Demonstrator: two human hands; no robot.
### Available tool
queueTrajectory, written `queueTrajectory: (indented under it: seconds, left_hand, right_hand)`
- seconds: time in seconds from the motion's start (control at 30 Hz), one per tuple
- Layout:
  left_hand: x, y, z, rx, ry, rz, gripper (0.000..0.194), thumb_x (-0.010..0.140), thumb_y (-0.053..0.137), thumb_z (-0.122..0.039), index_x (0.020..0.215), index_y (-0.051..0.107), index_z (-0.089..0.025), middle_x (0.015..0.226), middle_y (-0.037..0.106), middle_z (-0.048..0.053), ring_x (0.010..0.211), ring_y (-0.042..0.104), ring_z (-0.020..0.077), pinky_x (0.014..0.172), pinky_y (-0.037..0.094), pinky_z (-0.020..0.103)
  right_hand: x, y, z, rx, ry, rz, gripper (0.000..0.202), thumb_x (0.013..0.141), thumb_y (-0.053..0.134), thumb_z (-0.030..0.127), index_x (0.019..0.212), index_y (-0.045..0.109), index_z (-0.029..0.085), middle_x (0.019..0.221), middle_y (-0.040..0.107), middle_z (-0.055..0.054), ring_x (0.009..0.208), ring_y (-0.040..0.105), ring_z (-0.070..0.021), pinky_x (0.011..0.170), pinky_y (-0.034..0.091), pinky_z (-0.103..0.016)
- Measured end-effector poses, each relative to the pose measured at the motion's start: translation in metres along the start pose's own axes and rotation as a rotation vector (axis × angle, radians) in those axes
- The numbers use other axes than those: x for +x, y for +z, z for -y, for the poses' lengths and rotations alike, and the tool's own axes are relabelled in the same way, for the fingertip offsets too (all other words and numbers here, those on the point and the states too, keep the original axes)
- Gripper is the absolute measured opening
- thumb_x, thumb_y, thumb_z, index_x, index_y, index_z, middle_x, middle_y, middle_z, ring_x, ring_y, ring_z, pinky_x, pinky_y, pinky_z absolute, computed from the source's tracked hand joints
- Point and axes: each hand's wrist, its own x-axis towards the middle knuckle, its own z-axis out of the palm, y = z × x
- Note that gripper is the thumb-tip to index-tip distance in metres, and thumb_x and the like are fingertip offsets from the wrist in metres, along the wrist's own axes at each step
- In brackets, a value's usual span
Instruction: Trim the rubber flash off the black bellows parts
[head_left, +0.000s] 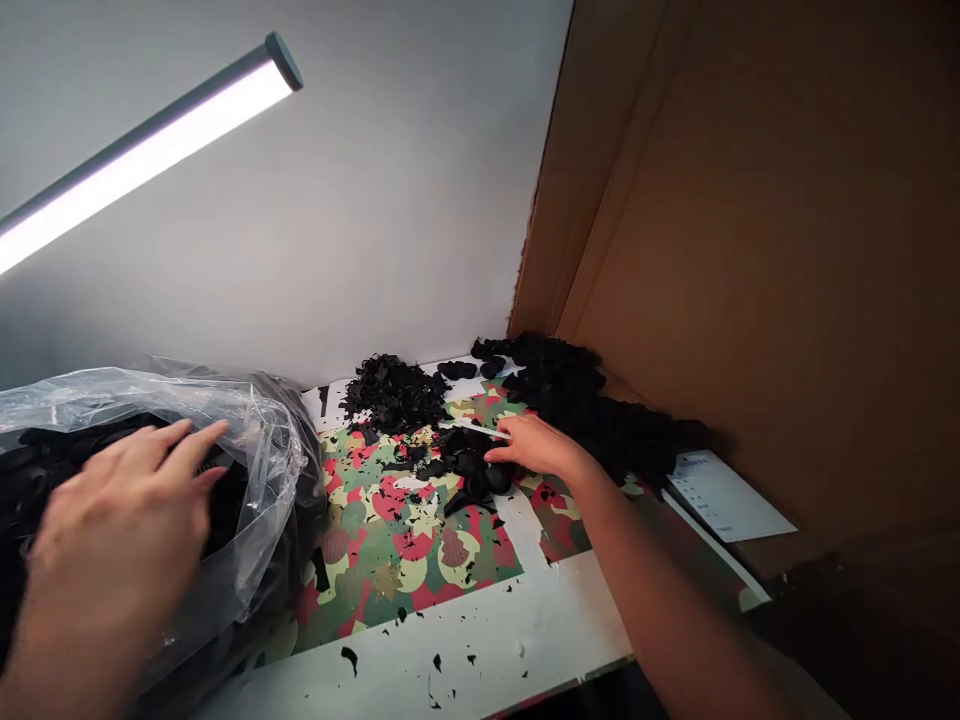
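Observation:
My left hand [124, 510] hovers over a clear plastic bag [277, 460] filled with black pieces [67, 445] that look like cloth or rubber. Its fingers are stretched out and apart, with nothing seen in them. On the patterned sheet, my right hand [536, 445] is closed around a thin whitish tool [472, 428] whose exact kind I cannot make out. Right by its fingertips lies a small cluster of soft black pieces [469, 465]. Part of that cluster is hidden behind the fingers.
A heap of black trimmings [394, 392] lies at the back against the pale wall. Many black pieces [577, 400] are piled along the cardboard panel [750, 260]. A white card [731, 497] lies at the right. Black scraps litter the camouflage-patterned sheet [360, 590]. A tube light [150, 150] hangs above.

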Motion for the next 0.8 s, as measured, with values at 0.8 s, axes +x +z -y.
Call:
queueTrajectory:
  seconds: [0.8]
  left_hand:
    - [-0.049,0.098,-0.109,-1.733,-1.065,0.617,0.051,0.064,0.088,-0.047,0.104,0.072,-0.020,0.085,0.073,0.003,0.071,0.064,0.0159,0.070,0.050,0.028]
  right_hand:
    - [-0.027,0.062,0.057,0.587,-0.539,-0.220,0.040,0.100,0.050,0.056,0.100,0.075,0.024,0.107,0.071,-0.009,0.105,0.066,-0.0252,0.093,0.052,-0.039]
